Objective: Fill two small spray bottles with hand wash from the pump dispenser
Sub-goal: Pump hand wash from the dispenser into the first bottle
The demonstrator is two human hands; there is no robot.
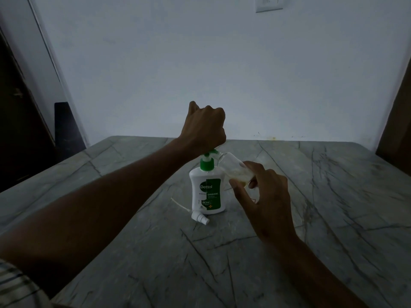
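Observation:
A white hand wash dispenser (209, 192) with a green pump head and green label stands upright in the middle of the marble table (311, 218). My left hand (204, 127), fingers curled into a fist, presses on top of the pump head. My right hand (264, 196) holds a small clear spray bottle (235, 167), tilted with its open mouth at the pump's nozzle. A little yellowish liquid lies in the bottle. A white spray cap (200, 217) with its thin dip tube lies on the table just left of the dispenser's base. I see no second bottle.
The table's far edge meets a pale wall (222, 74). A dark door or cabinet (22, 130) stands at the left, and a brown panel (398, 134) at the right. A switch plate (269, 4) is on the wall, high up.

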